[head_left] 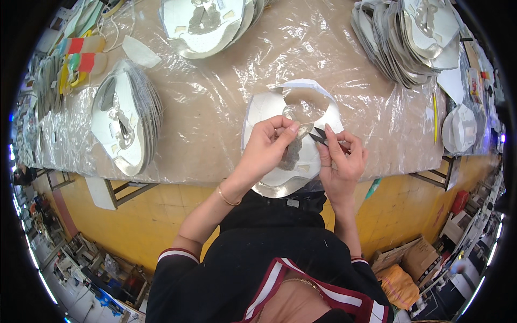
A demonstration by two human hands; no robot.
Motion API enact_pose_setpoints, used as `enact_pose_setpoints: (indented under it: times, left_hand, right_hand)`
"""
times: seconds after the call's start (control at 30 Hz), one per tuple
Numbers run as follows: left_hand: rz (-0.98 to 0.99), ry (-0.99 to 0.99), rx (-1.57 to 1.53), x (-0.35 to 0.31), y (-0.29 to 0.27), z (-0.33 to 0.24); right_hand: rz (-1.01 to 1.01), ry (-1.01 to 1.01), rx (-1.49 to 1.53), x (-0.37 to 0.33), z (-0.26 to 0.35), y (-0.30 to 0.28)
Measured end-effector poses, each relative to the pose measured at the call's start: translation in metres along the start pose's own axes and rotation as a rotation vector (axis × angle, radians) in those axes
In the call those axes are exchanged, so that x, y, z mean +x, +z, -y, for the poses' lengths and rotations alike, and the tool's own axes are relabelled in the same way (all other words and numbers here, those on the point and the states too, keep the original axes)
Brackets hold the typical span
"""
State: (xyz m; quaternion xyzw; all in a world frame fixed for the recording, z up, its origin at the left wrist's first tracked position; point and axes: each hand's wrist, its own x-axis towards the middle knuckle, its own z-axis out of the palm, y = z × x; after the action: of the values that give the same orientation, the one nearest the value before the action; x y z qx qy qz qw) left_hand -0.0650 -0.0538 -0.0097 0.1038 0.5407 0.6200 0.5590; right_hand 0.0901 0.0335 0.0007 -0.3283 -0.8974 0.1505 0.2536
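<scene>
A white and silver shoe upper lies at the table's front edge, its curved opening on the far side. Over its middle, my left hand is closed in a pinch, with a thin light thread running from the fingertips. My right hand grips small thread snips with dark pointed blades. These blades point left toward the thread, just above the upper. My fingers hide part of the snips' handle and the upper's centre.
Stacks of similar uppers stand on the plastic-covered table: a left stack, a far stack and a far-right stack. A yellow pen-like stick lies at right. Bottles with red bands sit far left.
</scene>
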Motion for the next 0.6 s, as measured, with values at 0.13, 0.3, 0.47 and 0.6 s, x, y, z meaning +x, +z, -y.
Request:
enact_pose_setpoints:
  times: [0.13, 0.3, 0.47, 0.6]
  left_hand:
    - [0.027, -0.025, 0.019, 0.001, -0.001, -0.005]
    - [0.084, -0.019, 0.068, -0.001, 0.003, -0.010]
    - [0.110, -0.021, 0.050, -0.001, 0.006, -0.013]
    - [0.086, 0.027, 0.076, 0.000, 0.005, -0.013]
  right_hand:
    - [0.006, -0.031, 0.000, 0.001, -0.002, -0.001]
    - [-0.004, -0.044, 0.035, 0.004, -0.003, -0.002]
    - [-0.073, -0.041, 0.074, 0.002, -0.004, -0.002]
    - [-0.088, 0.132, 0.306, -0.001, -0.003, -0.002]
